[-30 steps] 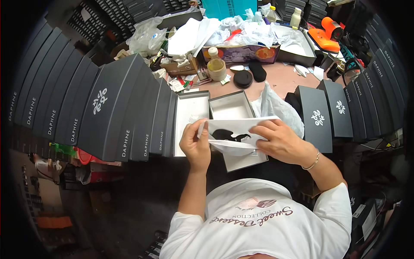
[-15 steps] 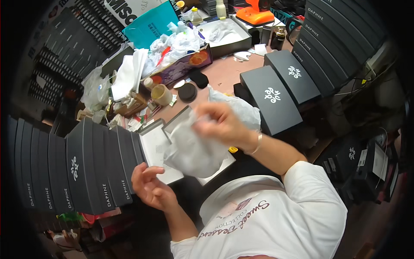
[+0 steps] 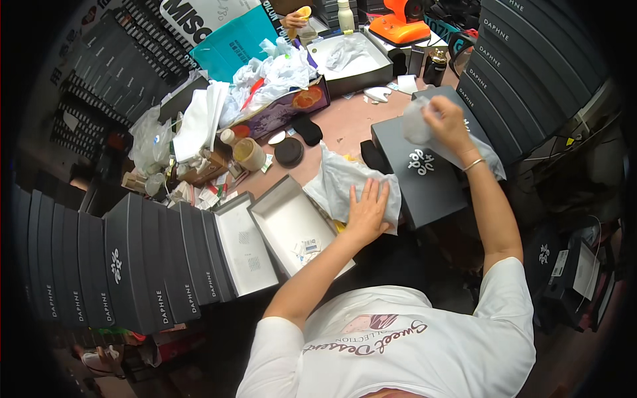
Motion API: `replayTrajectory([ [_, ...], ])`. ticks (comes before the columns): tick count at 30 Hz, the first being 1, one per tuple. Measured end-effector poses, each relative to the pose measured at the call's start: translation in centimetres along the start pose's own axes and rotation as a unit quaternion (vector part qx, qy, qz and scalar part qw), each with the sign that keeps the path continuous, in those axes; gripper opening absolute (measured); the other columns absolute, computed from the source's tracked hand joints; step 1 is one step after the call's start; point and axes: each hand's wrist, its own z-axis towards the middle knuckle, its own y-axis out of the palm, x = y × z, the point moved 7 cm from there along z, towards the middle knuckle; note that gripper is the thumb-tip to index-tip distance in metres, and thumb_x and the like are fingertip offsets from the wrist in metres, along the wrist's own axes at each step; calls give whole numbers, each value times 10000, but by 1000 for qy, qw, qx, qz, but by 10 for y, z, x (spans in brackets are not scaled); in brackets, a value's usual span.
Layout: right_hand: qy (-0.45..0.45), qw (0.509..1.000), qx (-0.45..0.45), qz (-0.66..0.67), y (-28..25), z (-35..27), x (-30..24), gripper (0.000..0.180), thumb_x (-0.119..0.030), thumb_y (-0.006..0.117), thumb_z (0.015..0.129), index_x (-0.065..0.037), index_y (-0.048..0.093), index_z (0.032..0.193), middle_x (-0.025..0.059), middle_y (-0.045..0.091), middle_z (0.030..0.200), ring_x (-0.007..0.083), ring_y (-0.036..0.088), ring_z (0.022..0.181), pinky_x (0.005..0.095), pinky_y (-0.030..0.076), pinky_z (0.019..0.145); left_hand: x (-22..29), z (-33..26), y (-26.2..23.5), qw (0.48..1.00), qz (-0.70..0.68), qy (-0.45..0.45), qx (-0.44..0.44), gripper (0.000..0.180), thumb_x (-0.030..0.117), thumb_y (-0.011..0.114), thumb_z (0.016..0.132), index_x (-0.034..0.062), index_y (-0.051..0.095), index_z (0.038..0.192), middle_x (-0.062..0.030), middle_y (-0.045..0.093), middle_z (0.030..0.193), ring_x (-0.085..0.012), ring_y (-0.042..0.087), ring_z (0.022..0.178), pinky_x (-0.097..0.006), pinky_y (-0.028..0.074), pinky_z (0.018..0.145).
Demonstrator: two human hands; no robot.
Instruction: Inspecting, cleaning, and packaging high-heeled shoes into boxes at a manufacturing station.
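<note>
My left hand (image 3: 369, 211) lies with fingers spread on a white cloth-like or tissue wrapping (image 3: 335, 182), whose contents are mostly hidden; something yellow shows at its lower edge. Out to the right, my right hand (image 3: 452, 127) is closed on a thin, translucent white sheet or bag (image 3: 417, 123), which trails below the wrist. It hangs over a dark grey shoebox (image 3: 405, 169) with a white logo. Left of my left hand sits an open shoebox (image 3: 282, 211), white inside, with small labels or packets at its near end. Its likely lid (image 3: 240, 232) lies beside it, inner face up.
Dark shoeboxes stand in a row (image 3: 136, 259) at left and a tall stack (image 3: 531, 79) at right. A purple carton (image 3: 292, 106) overflows with white tissue. Jars (image 3: 248, 154), a round black lid (image 3: 288, 152) and an orange tool (image 3: 401, 30) occupy the table. Another person's hand (image 3: 292, 23) shows at the back.
My right hand has carried the translucent sheet from above the open shoebox to the right, over the closed boxes. My left hand has moved right onto the white wrapping.
</note>
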Motion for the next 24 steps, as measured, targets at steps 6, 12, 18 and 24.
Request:
replayTrajectory([
  [6, -31, 998, -50, 17, 41, -29, -3, 343, -224, 696, 809, -21, 596, 1067, 192, 577, 1106, 366, 581, 993, 421, 472, 845, -73, -12, -9, 918, -346, -101, 163, 196, 64, 617, 832, 38, 633, 1025, -60, 633, 946, -179, 586, 964, -384, 379, 972],
  [12, -84, 989, -108, -60, 38, -61, -51, 470, -240, 715, 797, -45, 550, 1192, 175, 483, 1301, 376, 454, 1207, 453, 378, 1002, -111, -45, -77, 745, -585, -171, 270, 141, 100, 560, 936, -2, 627, 1007, 7, 602, 935, -81, 532, 904, -222, 411, 840],
  [18, -102, 972, -203, 64, 85, -61, -116, 453, -184, 699, 795, -41, 550, 1199, 202, 551, 1197, 391, 545, 1079, 445, 442, 905, -99, -69, -56, 705, -607, -193, 313, 157, 102, 567, 928, 4, 654, 1015, 10, 604, 932, -64, 519, 885, -210, 407, 790],
  [24, -72, 968, -224, 88, 107, -74, -99, 236, -46, 626, 813, 15, 637, 1041, 173, 655, 835, 326, 634, 745, 378, 489, 703, -89, -75, -65, 768, -494, -226, 339, 225, 167, 585, 943, -23, 663, 1034, -48, 595, 1019, -106, 537, 899, -235, 426, 805],
])
